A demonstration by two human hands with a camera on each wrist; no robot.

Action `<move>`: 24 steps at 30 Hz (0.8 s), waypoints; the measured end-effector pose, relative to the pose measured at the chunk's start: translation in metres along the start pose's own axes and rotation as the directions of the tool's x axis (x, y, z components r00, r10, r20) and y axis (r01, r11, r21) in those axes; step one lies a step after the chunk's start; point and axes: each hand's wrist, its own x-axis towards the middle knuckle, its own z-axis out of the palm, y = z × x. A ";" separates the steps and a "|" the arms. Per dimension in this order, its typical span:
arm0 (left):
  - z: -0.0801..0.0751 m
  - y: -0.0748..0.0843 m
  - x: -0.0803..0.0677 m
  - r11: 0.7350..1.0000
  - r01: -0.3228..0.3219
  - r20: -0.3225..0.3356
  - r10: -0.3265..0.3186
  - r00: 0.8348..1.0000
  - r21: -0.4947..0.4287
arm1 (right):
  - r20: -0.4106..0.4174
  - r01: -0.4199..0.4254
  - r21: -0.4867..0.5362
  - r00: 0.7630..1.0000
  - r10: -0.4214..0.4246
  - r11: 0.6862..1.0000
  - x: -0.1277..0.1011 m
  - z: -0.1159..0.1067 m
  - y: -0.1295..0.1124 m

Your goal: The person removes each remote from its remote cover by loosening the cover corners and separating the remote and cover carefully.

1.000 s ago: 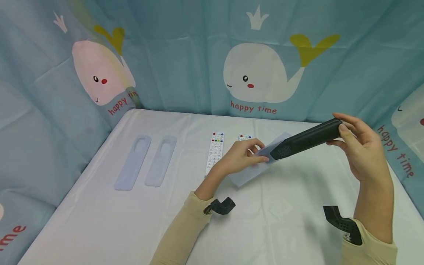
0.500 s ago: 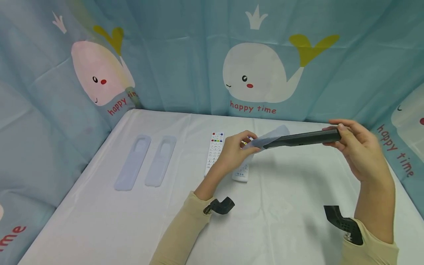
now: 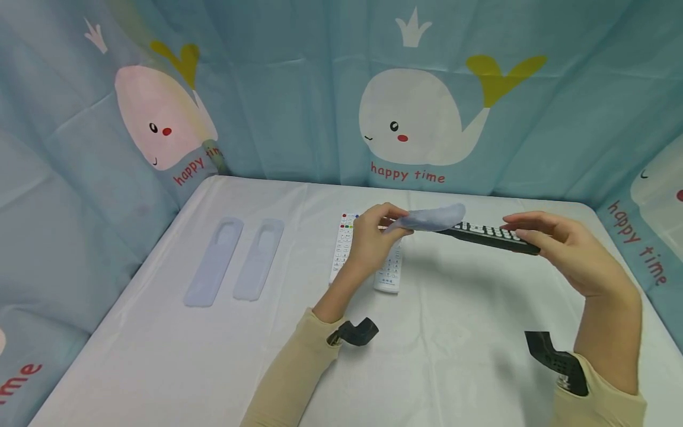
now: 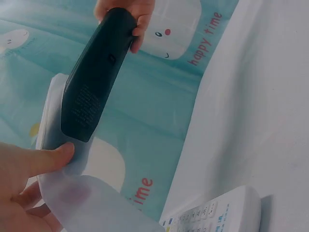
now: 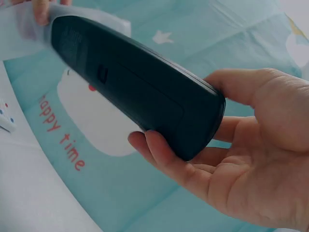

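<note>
My right hand (image 3: pixel 573 249) grips one end of a black remote control (image 3: pixel 493 237) by its edges, thumb on one side and fingers on the other. The remote's other end sits inside a translucent remote cover (image 3: pixel 432 218), which my left hand (image 3: pixel 376 237) pinches between thumb and fingers. Both are held above the table. In the head view the white buttons face up; the left wrist view shows the plain black back of the remote (image 4: pixel 99 77) with small printed text. From the right wrist, the remote's wide end (image 5: pixel 193 125) lies between thumb and fingers.
Two white remotes (image 3: pixel 341 252) lie on the white table behind my left hand, one partly hidden by it. Two more translucent covers (image 3: pixel 213 264) lie flat to the left. A blue curtain with whale prints (image 3: pixel 299 107) hangs behind the table.
The black remote has rolled and tilted, from back side showing to buttons facing up, its right end lower. My right hand has come down; the cover has turned with it and uncovered a white remote.
</note>
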 end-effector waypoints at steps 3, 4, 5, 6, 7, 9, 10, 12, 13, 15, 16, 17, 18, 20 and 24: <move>-0.002 0.001 0.000 0.999 -0.026 -0.040 0.024 0.999 -0.032 | 0.041 0.011 -0.034 0.999 -0.009 0.999 0.002 0.002 0.000; -0.002 0.002 0.000 0.999 -0.032 -0.051 0.030 0.998 -0.043 | 0.058 0.016 -0.034 0.998 -0.014 0.999 0.003 0.003 0.000; -0.003 0.002 0.000 0.998 -0.038 -0.060 0.035 0.998 -0.054 | 0.078 0.022 -0.032 0.997 -0.019 0.999 0.004 0.004 -0.001; -0.003 0.002 0.000 0.997 -0.043 -0.068 0.039 0.997 -0.067 | 0.094 0.024 -0.034 0.995 -0.021 0.999 0.004 0.005 -0.002; -0.003 0.002 0.000 0.996 -0.049 -0.077 0.043 0.996 -0.078 | 0.104 0.016 -0.038 0.994 -0.012 0.999 0.005 0.007 -0.003; -0.003 0.002 0.000 0.994 -0.062 -0.095 0.053 0.994 -0.090 | 0.127 0.008 -0.047 0.992 -0.002 0.999 0.007 0.010 -0.005; -0.004 0.002 0.000 0.993 -0.069 -0.103 0.059 0.993 -0.095 | 0.138 0.011 -0.053 0.990 -0.003 0.999 0.007 0.012 -0.007; -0.004 0.001 0.001 0.992 -0.082 -0.118 0.070 0.991 -0.096 | 0.157 0.010 -0.057 0.988 -0.001 0.998 0.009 0.015 -0.008; -0.005 0.001 0.001 0.992 -0.087 -0.124 0.075 0.989 -0.091 | 0.170 0.010 -0.058 0.985 0.000 0.998 0.009 0.016 -0.009; -0.006 0.001 0.001 0.992 -0.099 -0.132 0.088 0.987 -0.082 | 0.191 0.015 -0.061 0.982 -0.003 0.998 0.010 0.017 -0.009; -0.007 0.001 0.002 0.991 -0.105 -0.134 0.094 0.987 -0.080 | 0.198 0.015 -0.063 0.980 -0.002 0.998 0.010 0.018 -0.009; -0.007 0.001 0.002 0.991 -0.113 -0.135 0.102 0.986 -0.077 | 0.202 0.015 -0.063 0.979 -0.002 0.998 0.011 0.018 -0.010; -0.008 0.001 0.002 0.990 -0.120 -0.136 0.110 0.985 -0.072 | 0.204 0.015 -0.067 0.979 -0.001 0.998 0.011 0.018 -0.010; -0.009 0.001 0.003 0.988 -0.142 -0.138 0.132 0.982 -0.060 | 0.198 0.014 -0.071 0.980 0.001 0.997 0.011 0.019 -0.010; -0.012 -0.001 0.004 0.984 -0.174 -0.158 0.166 0.973 -0.036 | 0.186 0.006 -0.069 0.983 0.007 0.998 0.012 0.019 -0.010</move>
